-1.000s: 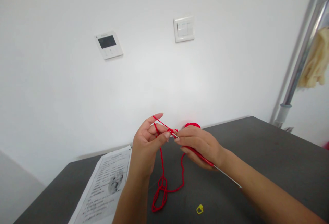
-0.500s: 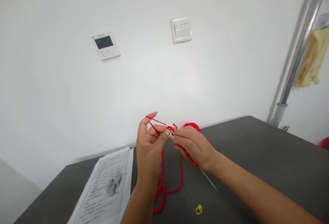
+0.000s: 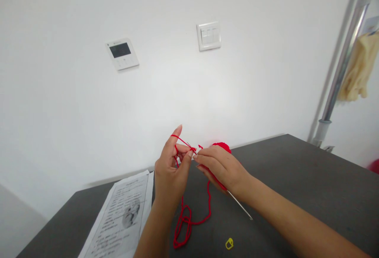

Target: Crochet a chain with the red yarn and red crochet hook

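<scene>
My left hand (image 3: 171, 163) pinches a small piece of red crochet work (image 3: 192, 150) between thumb and fingers. Over its raised index finger runs a taut strand of red yarn (image 3: 181, 139). My right hand (image 3: 223, 167) is closed around a crochet hook (image 3: 240, 205) with a red handle. The metal tip of the hook is at the red stitches, and its thin back end sticks out below the palm. Loose yarn (image 3: 201, 221) lies in loops on the table under the hands. Partly hidden behind my right hand is a red yarn ball (image 3: 222, 146).
A yellow stitch marker (image 3: 229, 243) lies on the dark table (image 3: 296, 195) near the front. Printed paper sheets (image 3: 118, 214) rest to the left. Behind stands a white wall with a panel (image 3: 122, 54) and a switch (image 3: 209, 36); at right are a metal pole (image 3: 340, 72) and yellowish cloth (image 3: 359, 66).
My left hand has shifted slightly left, and its index finger is straighter and higher. The hook tip and stitches have moved a little left. The loose yarn loops have shifted slightly.
</scene>
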`<state>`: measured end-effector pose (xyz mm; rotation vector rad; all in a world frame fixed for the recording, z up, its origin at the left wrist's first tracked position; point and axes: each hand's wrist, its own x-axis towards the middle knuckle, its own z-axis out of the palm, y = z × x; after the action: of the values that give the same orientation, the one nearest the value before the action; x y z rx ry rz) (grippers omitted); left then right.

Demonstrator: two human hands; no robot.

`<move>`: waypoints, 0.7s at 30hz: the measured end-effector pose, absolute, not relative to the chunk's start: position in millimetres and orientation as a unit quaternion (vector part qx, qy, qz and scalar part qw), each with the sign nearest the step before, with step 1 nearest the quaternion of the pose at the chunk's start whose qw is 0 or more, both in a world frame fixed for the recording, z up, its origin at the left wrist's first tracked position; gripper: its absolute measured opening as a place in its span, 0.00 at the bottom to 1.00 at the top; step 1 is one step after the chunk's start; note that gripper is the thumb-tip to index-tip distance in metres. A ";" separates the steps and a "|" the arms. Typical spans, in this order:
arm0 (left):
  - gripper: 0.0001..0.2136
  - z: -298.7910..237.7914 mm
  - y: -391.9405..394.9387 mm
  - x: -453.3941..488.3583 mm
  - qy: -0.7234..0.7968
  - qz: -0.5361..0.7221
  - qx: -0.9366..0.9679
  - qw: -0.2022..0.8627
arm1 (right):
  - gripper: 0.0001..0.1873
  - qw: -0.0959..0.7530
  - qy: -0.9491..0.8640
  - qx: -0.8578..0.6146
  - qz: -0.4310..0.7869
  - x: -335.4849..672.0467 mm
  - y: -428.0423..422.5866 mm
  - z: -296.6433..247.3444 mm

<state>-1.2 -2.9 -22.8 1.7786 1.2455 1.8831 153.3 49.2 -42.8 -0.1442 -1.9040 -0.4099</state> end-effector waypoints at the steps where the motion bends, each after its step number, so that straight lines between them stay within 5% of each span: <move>1: 0.27 -23.4 -2.3 -3.1 0.431 0.644 0.619 0.128 | 0.09 0.559 -0.809 -0.059 -0.175 153.6 49.4 -42.2; 11: 0.26 -21.0 -3.3 -9.4 0.443 0.631 0.632 0.083 | 0.08 0.554 -0.819 -0.048 -0.141 159.1 42.4 -35.4; 21: 0.25 -16.5 -3.1 -14.1 0.459 0.584 0.668 -0.055 | 0.12 0.556 -0.826 -0.053 0.074 166.2 37.7 -32.6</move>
<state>-14.1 -3.1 -16.5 2.1737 1.4940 1.9012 166.2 37.7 -32.6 -0.1252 -1.9496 0.1744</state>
